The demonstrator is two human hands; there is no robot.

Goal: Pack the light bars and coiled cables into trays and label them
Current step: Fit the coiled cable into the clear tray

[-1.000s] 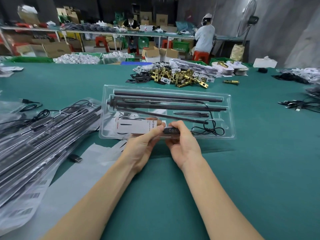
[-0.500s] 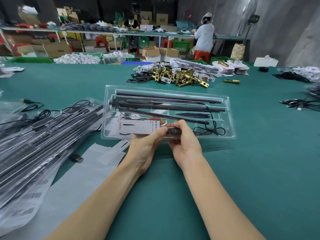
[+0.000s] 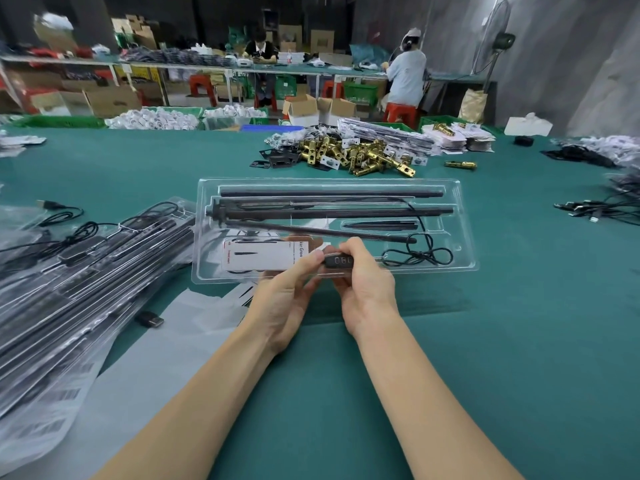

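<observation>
judging by the tray [image 3: 464,223], packing is well advanced: light bars [image 3: 329,194] are seated along its far edge, the coiled cable [image 3: 419,255] at its near right corner. a black controller [image 3: 341,260] at the near edge is pinched by left hand [image 3: 287,299] and right hand [image 3: 367,289]. seating it and labelling appear outstanding.

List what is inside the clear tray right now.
The clear tray holds long black light bars, a loose cable coil and a printed card. Both hands hold a small black controller, hiding what lies beneath.
</observation>
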